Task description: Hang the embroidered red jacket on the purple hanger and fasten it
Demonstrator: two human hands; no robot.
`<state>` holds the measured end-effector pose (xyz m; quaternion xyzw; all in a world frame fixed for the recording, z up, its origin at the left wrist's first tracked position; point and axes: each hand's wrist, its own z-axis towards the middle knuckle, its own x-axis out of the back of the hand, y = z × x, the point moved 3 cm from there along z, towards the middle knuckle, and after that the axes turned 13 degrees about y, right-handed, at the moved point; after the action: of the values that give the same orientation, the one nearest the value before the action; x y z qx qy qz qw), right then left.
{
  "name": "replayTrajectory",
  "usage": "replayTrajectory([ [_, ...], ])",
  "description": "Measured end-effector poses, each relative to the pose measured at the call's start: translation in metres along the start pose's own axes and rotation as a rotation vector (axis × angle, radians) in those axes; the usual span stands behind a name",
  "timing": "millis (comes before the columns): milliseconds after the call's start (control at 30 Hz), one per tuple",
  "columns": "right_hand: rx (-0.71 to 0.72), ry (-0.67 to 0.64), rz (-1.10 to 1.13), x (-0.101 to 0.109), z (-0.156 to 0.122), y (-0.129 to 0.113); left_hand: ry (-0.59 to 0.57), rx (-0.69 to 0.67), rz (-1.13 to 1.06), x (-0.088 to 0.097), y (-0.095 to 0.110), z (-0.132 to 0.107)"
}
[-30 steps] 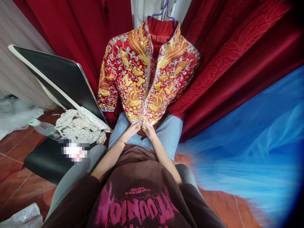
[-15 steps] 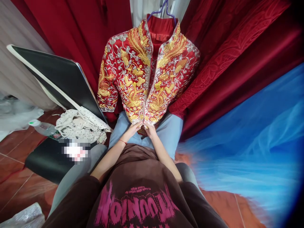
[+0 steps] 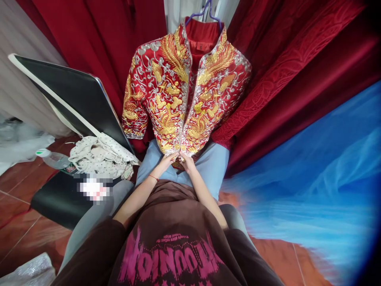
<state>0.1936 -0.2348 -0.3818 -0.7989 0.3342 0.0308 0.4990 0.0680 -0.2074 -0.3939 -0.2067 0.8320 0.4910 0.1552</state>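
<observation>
My left hand and right hand pinch the embroidered jacket at its bottom hem. Both sit together at the front opening, aligning its edges.

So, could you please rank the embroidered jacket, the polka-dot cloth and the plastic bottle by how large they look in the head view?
1. Embroidered jacket, plainly largest.
2. Polka-dot cloth on the black chair.
3. Plastic bottle, smallest, though partly hidden behind the cloth.
Both hands, left hand and right hand, pinch the jacket's hem.
</observation>
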Motion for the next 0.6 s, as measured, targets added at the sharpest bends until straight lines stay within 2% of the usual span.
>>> replayTrajectory([
  [167,-0.003,0.046,0.029,0.0014,0.0027,0.0004,-0.006,-0.011,0.034,-0.0007,-0.0019,-0.0016],
  [367,0.058,0.099,0.052,0.0039,0.0054,0.0003,-0.033,-0.003,0.070,-0.0066,-0.0046,-0.0034],
  [600,0.138,0.095,-0.103,0.0030,0.0061,-0.0039,-0.050,0.004,0.025,-0.0059,-0.0047,-0.0014],
])
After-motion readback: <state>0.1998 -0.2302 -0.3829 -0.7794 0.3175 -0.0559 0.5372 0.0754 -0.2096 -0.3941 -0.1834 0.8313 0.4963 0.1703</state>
